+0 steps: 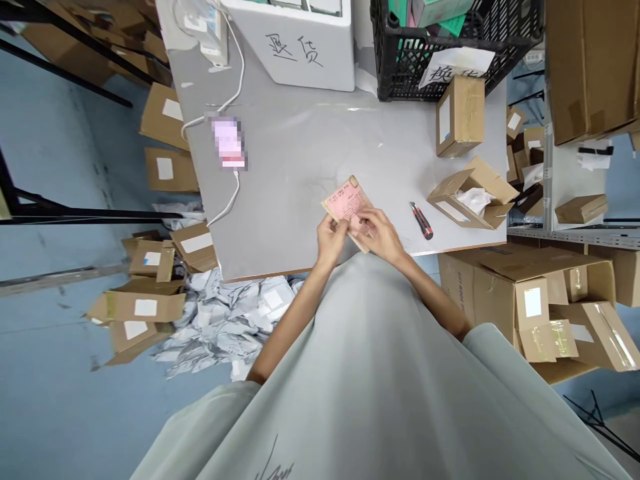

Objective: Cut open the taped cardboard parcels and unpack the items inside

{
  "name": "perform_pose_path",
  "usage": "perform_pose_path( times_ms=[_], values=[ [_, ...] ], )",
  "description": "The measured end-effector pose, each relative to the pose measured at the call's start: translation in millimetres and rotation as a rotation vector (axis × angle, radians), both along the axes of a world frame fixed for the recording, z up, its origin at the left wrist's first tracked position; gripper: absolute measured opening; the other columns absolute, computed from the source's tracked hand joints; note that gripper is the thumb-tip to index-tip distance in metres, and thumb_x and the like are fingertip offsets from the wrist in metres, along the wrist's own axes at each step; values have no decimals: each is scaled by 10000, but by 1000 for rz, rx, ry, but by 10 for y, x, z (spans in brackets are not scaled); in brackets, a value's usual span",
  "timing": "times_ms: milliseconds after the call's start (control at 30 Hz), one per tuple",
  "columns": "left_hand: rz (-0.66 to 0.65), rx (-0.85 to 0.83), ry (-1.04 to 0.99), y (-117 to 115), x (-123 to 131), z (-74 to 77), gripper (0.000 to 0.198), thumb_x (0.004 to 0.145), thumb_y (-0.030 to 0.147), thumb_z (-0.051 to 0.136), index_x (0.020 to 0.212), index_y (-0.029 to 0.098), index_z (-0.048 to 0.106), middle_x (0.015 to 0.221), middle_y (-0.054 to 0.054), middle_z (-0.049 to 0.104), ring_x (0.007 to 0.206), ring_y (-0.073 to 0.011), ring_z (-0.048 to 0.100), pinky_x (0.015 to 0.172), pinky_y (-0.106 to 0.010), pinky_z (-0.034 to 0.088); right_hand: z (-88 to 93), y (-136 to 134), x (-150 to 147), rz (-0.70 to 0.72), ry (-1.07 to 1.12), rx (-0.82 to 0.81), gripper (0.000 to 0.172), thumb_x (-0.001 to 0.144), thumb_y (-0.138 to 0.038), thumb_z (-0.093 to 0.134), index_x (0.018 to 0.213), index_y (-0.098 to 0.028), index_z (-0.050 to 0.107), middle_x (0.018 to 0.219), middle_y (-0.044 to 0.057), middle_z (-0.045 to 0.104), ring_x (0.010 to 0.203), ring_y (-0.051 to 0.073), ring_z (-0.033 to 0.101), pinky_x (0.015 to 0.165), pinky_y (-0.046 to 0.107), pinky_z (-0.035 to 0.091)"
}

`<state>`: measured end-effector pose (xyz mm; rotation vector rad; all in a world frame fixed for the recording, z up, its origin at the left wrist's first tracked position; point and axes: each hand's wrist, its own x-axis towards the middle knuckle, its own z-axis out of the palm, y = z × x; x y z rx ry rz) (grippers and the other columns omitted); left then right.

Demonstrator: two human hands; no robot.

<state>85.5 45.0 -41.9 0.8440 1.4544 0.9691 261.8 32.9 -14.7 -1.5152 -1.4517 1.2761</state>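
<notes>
A small flat cardboard packet with a pink printed slip (347, 202) on top is held over the near edge of the grey table (300, 153). My left hand (331, 238) grips its near left edge with fingers closed. My right hand (377, 232) pinches its right side, fingers curled over the slip. Both hands hold it together, close to my body.
A red-and-black box cutter (421, 221) lies right of my hands. An opened carton (473, 195) and a taped carton (460, 116) stand at the right. A black crate (450, 40), a white foam box (305, 47) and a phone on a cable (229, 142) sit further back. Cartons and torn mailers litter the floor.
</notes>
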Motion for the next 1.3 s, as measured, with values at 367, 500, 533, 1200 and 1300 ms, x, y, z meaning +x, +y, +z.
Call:
perform_pose_path(
  times_ms=[367,500,533,1200,1300],
  values=[
    [-194,-75,-248,126,-396,101,619,850,736,872,1191,225,796,1213,-134,858,1103,-314,816,912,-421,680,-71,138,420,-71,447,-361,562,793,-665,949,1122,-248,769,1070,61,854,1050,271,775,1021,436,629],
    [-250,-66,-214,112,-392,31,664,786,658,945,1247,217,762,1264,-147,850,1141,-312,801,931,-415,670,-78,78,363,-169,405,-332,528,754,-636,971,1048,-263,738,997,28,835,956,237,758,929,385,627],
    [-248,-61,-207,106,-392,16,661,784,654,944,1241,214,761,1269,-150,848,1138,-311,799,935,-416,666,-88,68,354,-178,396,-326,514,758,-632,966,1037,-266,738,993,24,830,944,232,750,920,380,624],
    [-189,198,143,55,-500,138,529,887,763,835,980,243,810,1064,-96,815,1146,-322,752,1117,-496,592,-19,140,484,-138,297,-209,418,758,-598,994,945,-260,833,944,26,799,979,248,747,1038,440,626],
    [-141,62,-8,24,-484,42,615,877,795,823,1078,214,790,951,-77,794,932,-260,758,923,-414,635,-70,106,452,-136,328,-322,605,759,-627,985,1194,-236,830,773,-36,731,742,189,653,779,358,623]
  ],
)
